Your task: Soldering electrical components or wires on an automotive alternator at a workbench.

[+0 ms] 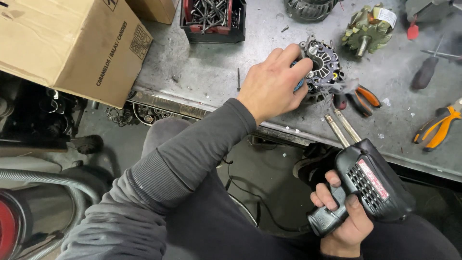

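At the table (202, 72) edge, our left hand (272, 84) closes over the alternator housing (323, 67); our right hand (339, 214) grips the soldering gun (368, 180), tip near but apparently not yet applied; soldering seems pending.

The left hand (271, 86) covers part of the alternator housing (321, 67). The soldering gun's tips (337, 113) blur, perhaps touching it. 1 cardboard box (72, 43) is cut off at the frame's top-left edge.

Brown cardboard box (72, 43) upper left on workbench (202, 72)
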